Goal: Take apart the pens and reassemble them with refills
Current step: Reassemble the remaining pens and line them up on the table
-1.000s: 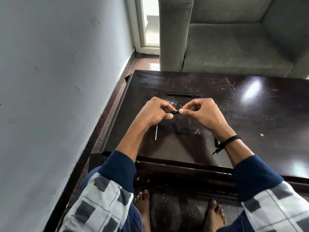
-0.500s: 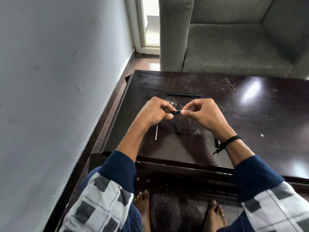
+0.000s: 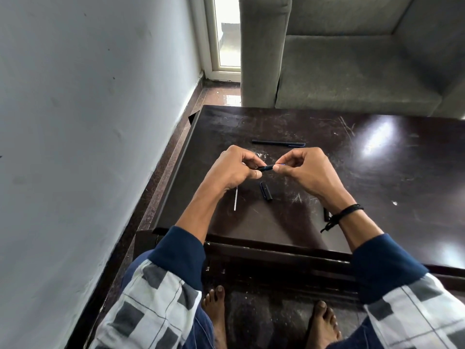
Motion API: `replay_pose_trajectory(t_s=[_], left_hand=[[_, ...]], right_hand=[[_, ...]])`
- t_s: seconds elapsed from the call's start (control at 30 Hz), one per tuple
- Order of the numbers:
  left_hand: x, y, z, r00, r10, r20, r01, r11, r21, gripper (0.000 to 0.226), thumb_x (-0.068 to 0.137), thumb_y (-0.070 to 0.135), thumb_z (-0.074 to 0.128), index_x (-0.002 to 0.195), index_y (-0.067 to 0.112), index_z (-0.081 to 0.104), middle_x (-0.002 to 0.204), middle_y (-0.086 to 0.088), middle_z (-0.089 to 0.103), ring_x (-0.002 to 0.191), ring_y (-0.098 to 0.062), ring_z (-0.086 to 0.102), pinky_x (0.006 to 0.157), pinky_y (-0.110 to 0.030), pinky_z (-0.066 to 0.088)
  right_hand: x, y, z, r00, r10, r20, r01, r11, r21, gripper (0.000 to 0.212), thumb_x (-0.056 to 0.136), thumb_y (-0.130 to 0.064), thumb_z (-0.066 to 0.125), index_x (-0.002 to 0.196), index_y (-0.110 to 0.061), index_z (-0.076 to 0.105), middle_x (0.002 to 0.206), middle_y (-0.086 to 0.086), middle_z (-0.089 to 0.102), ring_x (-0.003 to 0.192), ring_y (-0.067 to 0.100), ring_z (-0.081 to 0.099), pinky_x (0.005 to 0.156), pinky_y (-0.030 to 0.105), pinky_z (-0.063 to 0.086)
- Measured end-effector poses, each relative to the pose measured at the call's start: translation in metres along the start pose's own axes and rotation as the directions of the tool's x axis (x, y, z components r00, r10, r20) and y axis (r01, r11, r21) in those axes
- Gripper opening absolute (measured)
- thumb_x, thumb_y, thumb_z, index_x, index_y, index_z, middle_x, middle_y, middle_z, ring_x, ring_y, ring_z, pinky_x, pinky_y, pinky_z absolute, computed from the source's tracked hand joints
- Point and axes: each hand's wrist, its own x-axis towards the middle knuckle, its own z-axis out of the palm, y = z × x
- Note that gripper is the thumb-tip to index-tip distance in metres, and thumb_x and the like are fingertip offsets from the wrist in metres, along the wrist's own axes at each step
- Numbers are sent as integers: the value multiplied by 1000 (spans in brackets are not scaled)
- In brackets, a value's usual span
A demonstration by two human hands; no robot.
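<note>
Scratched dark table point(image 3: 377, 172); grey sofa point(image 3: 352, 71) behind.

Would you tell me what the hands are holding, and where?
A dark pen barrel: left hand pinches its left end, right hand its right end.

A home living room, by every sign. Grey upholstered sofa point(image 3: 352, 71) with a thick padded arm, set just behind a low, dark, glossy coffee table point(image 3: 377, 172), its top scuffed and scratched. Polished brown stone floor point(image 3: 219, 96) running along a plain pale wall point(image 3: 88, 122) to a white-framed glass door point(image 3: 226, 46) with daylight beyond. Bare feet point(image 3: 216, 311) under the table and loose checked clothing: domestic, not a workplace.
</note>
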Motion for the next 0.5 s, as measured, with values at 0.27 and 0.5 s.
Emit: replay_pose_trajectory(t_s=[0.27, 0.5], left_hand=[[-1, 2, 0, 1000, 14, -14, -14, 1000, 0, 26, 76, 6, 84, 97, 22, 82, 85, 8, 76, 79, -5, 66, 87, -30, 55], [-2, 2, -1, 1000, -5, -27, 5, 1000, 2, 25, 76, 7, 84, 95, 23, 82, 84, 7, 77, 86, -11, 70, 92, -40, 57]], right_hand=[[-1, -2, 1, 999, 41, -1, -41, 998, -49, 30, 87, -45, 73, 70, -20, 74, 60, -6, 69, 55, 7, 54, 58, 28, 43], [-1, -2, -1, 1000, -11, 14, 10, 999, 50, 15, 80, -34, 83, 81, -21, 76, 70, -2, 72, 59, 4, 61, 61, 28, 50]])
